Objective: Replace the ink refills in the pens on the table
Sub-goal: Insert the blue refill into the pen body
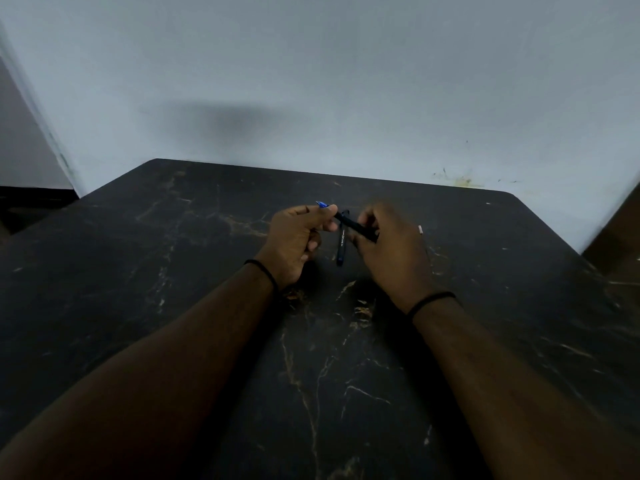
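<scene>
Both forearms come in from the bottom edge over the black marble-pattern bench [311, 393], pale gold veining across the top. Thin black band on each wrist: left wristband [266, 271], right wristband [429, 301].

Left hand [294, 242]: fingers curled, thumb and forefinger pinched on the blue tip end of a black pen [353, 223]. Blue tip [322, 204] pokes out just past the fingertips, pointing up-left.

Right hand [391, 251]: fingers curled around the other end of the same pen, back of hand to the camera. Exact finger contact is hidden, hand slightly motion-blurred. Pen barrel spans the gap between the two hands, tilted down toward the right, held above the bench.

Second dark pen [341, 245] lies flat on the bench directly below the held one, between the hands, roughly pointing away from the camera. Pale print along its barrel, too small to read.

Thin refill-like stick [423, 239] with a pale end on the bench just right of the right hand, mostly hidden behind it; can't confirm what it is.

Far edge of bench meets a plain grey-white wall [346, 81], yellowish scuffs [460, 180] low on the right. Lighting is dim.
</scene>
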